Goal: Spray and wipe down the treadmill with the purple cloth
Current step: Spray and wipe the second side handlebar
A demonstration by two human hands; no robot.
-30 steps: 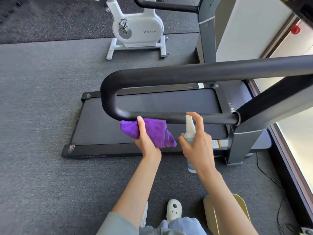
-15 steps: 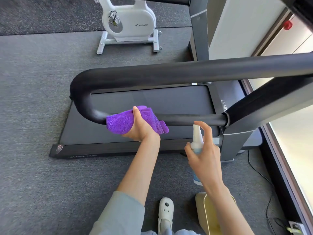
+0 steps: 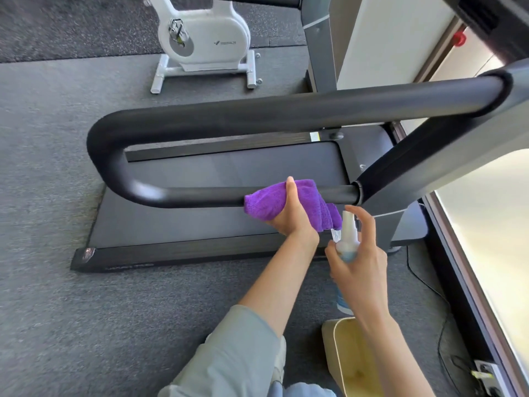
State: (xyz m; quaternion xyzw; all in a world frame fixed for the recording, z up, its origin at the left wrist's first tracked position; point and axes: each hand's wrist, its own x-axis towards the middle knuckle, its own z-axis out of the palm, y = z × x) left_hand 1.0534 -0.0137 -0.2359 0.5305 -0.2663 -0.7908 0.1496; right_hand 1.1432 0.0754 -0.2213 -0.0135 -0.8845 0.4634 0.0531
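Two hands: both busy, close together at the near rail of the treadmill (image 3: 217,173).
Left hand (image 3: 289,216): fingers wrapped round the purple cloth (image 3: 263,203), thumb up over the top, pressing it against the lower handrail (image 3: 200,196).
Purple cloth: bunched over the rail under the left hand, a loose end hanging just left of the bottle's nozzle.
Right hand (image 3: 362,265): curled round the spray bottle (image 3: 347,239), index finger arched above the nozzle, just right of and below the left hand.
Spray bottle: upright, white top, pale blue body, its base showing below the right wrist.
Treadmill: dark belt beyond both hands, upper handrail (image 3: 286,116) above them.
Exercise bike (image 3: 206,38): white, well beyond the hands on the floor.
Bin (image 3: 340,356): cream, under the right forearm.
Sleeve (image 3: 229,353): grey-green, on the left arm.
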